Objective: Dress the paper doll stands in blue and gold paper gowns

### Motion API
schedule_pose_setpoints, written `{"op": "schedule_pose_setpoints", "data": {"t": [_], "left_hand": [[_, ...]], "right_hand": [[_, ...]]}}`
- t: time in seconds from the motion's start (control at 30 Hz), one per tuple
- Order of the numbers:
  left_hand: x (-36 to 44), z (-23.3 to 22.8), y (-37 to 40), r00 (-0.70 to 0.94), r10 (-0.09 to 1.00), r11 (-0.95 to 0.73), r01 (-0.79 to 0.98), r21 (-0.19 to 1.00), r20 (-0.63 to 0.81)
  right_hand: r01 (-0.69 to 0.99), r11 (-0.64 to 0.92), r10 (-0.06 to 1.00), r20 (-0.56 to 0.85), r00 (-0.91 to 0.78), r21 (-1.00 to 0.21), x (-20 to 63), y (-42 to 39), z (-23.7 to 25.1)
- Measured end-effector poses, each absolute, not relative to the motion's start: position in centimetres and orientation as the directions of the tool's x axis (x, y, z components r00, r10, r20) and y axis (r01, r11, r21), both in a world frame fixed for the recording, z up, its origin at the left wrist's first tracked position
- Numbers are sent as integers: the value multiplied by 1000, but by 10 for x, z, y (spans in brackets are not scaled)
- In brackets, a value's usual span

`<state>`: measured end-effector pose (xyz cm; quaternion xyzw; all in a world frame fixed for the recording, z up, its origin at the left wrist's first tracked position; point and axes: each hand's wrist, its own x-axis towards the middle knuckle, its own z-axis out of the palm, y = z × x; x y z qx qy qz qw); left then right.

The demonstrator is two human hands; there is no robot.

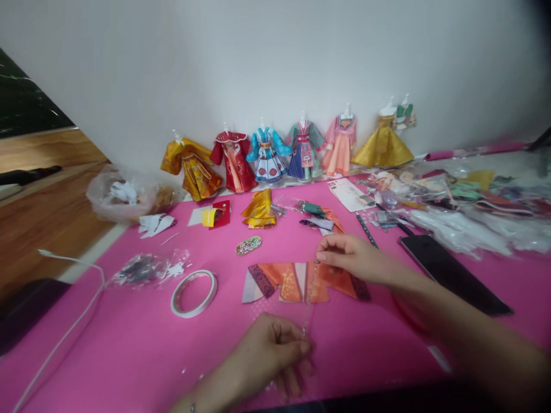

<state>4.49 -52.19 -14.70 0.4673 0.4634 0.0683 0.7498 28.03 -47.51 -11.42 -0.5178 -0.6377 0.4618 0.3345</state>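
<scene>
A thin silvery chain [309, 298] is stretched taut between my two hands. My left hand [275, 350] pinches its lower end near the front of the pink mat, and my right hand [346, 255] pinches the upper end between thumb and fingertips. Beneath the chain a small orange doll jacket [290, 281] lies flat with its sleeves spread; my right hand hides part of its right side. Just beyond it lies an oval patterned piece [248, 245]. A roll of white tape [193, 293] rests on the mat to the left.
Several finished doll outfits, such as a blue one [267, 152], lean along the wall. A dark phone [451, 275] lies right of my right forearm, beside plastic-bagged fabric pieces [465, 189]. A plastic bowl [123, 198] and a white cable [81, 315] are on the left.
</scene>
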Motion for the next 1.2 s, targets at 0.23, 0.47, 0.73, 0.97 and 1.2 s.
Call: {"op": "schedule_pose_setpoints", "data": {"t": [0.23,0.47,0.73,0.97,1.2], "left_hand": [[42,-164,-529,608,492,569,317,759,-623],[45,-159,-538,615,531,540,284,792,-583],[43,-167,-552,595,650,465,180,867,-473],[31,-146,-560,396,905,96,168,981,-156],[43,-131,-568,529,829,197,24,980,-180]], "right_hand": [[160,-106,932,-155,-329,-981,275,-493,-95],[52,-146,928,-155,-338,-988,262,-520,-77],[-1,-125,920,-116,-373,-992,256,-550,-62],[-79,-189,894,-138,-426,-979,246,-567,-70],[-166,-206,928,-139,-345,-964,247,-566,-101]]}}
